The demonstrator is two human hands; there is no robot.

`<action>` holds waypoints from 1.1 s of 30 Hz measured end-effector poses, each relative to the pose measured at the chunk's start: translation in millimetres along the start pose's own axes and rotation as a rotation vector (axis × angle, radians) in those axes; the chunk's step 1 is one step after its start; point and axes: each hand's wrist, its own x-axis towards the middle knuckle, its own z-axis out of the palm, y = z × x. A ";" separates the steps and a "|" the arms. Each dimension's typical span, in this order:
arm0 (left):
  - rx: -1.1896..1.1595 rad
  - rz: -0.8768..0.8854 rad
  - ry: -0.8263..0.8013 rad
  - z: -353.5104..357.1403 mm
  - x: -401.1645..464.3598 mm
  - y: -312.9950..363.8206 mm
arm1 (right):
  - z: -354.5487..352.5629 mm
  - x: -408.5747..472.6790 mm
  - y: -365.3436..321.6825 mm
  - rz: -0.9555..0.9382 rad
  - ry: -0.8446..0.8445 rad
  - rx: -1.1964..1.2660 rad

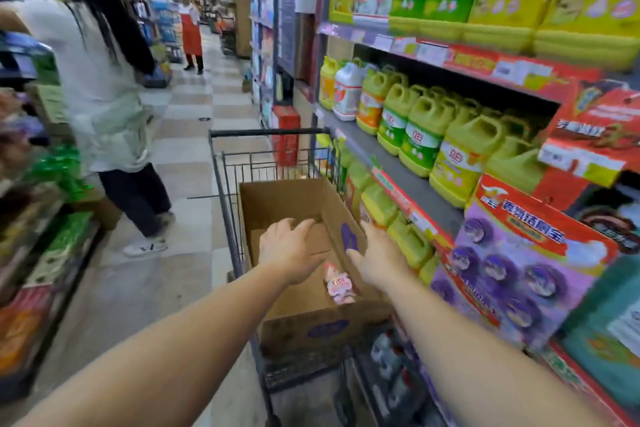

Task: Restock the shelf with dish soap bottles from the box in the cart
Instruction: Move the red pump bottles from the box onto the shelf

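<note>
I note one open cardboard box [304,204], plain brown corrugated board with blue-purple oval marks on its side and front, seated in one wire-mesh cart [221,163] of dark metal with a black bar at its 12 o'clock end. Inside the box, toward its 5 o'clock corner, I count one dish soap bottle [340,284], glossy, with a pink and white label; its outline is blurred, and I cannot tell whether others lie beneath the flaps.

My left hand [289,251] is spread flat over the box interior, fingers straight and pointing to 12 o'clock, holding nothing. My right hand [375,258] lies against the box's 3 o'clock wall, thumb on the inner face; its fingers are hidden beyond the wall, so I cannot tell how they lie. The bottle lies between the two wrists, just beside the right one.

At 3 o'clock of the cart runs the grey metal shelf [412,184], its edge faced with red price strips, carrying rows of squat yellow-green plastic jugs [420,142] with moulded handles and one white jug [347,90]. A purple and red carton of round tablets [519,263] stands at 4 o'clock.

At 10 o'clock I see a person in a pale top [100,87], and at 11 o'clock, well apart, a person in a red apron [191,31], on a chequered tile floor [194,135].
</note>
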 end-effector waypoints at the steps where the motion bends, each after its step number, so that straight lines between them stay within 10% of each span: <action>1: -0.007 -0.013 -0.032 11.2 9.6 -3.7 | 9.0 10.2 6.2 0.015 -0.020 -0.015; 19: -0.220 -0.410 -0.617 238.6 151.9 -42.8 | 180.1 204.0 132.6 0.161 -0.557 0.001; 33: -1.131 -0.929 -0.894 369.0 152.7 -39.1 | 270.7 219.7 162.1 0.433 -0.653 -0.049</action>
